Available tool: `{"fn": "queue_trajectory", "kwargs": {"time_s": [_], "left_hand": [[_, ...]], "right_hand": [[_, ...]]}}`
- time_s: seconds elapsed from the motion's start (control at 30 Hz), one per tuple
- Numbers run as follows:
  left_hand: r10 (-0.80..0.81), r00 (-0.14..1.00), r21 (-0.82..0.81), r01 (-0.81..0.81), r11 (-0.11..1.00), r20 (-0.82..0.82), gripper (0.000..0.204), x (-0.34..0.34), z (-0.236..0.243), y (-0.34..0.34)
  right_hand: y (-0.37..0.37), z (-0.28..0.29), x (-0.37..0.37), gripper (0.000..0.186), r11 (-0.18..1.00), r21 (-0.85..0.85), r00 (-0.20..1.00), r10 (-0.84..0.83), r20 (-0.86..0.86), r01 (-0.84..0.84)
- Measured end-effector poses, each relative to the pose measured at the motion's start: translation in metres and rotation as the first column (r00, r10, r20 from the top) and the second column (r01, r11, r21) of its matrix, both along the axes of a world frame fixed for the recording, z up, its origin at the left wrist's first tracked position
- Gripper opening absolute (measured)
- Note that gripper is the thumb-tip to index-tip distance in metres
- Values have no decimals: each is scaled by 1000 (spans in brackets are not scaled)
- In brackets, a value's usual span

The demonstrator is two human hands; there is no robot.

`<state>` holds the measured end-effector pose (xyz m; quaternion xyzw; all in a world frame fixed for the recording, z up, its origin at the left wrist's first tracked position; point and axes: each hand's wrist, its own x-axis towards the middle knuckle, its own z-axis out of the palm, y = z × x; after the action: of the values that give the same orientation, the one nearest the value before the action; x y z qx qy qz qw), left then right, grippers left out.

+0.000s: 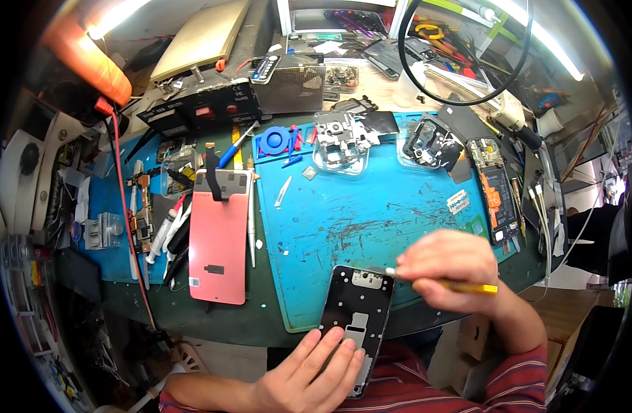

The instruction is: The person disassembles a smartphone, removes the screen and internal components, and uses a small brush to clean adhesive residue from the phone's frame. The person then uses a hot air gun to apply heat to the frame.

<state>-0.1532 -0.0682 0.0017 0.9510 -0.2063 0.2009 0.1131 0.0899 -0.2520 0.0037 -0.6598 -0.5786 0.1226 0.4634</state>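
Black phone frame between the hands, its far right corner beside the tool tip.

The phone frame (347,296) lay with its long axis running away from the person, far end leaning slightly right over the blue mat (316,227), near end past the desk (257,323) edge. The left hand (309,372) was nearer its body: those fingers lay across its lower half from the left, though the hidden thumb left it impossible to tell whether they gripped it. The right hand (450,265) sat just beyond the far right corner, its fingers pinching a slim yellow-handled tool (478,287); from them the frame lay to the left and nearer the person. The tool's pale tip met or nearly met that corner; contact could not be told. Farther left lay a pink-backed display panel (217,248).
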Motion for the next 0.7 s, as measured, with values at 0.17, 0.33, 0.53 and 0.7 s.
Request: {"fn": "queue_trajectory", "kwargs": {"time_s": [0.17, 0.33, 0.53, 0.7], "left_hand": [[-36, 998, 24, 35, 999, 45, 23, 4, 7, -6], [-17, 999, -6, 18, 1000, 52, 24, 4, 9, -8], [-6, 998, -23, 8, 1000, 60, 25, 4, 7, -8], [-5, 998, -34, 7, 999, 60, 25, 4, 7, -7]], "right_hand": [[-30, -7, -17, 26, 995, -63, 992, -67, 104, 74], [-32, -8, -16, 27, 996, -53, 994, -67, 91, 72], [-34, -10, -15, 26, 996, -43, 996, -73, 52, 76], [-32, -10, -15, 27, 995, -53, 996, -78, 51, 81]]}}
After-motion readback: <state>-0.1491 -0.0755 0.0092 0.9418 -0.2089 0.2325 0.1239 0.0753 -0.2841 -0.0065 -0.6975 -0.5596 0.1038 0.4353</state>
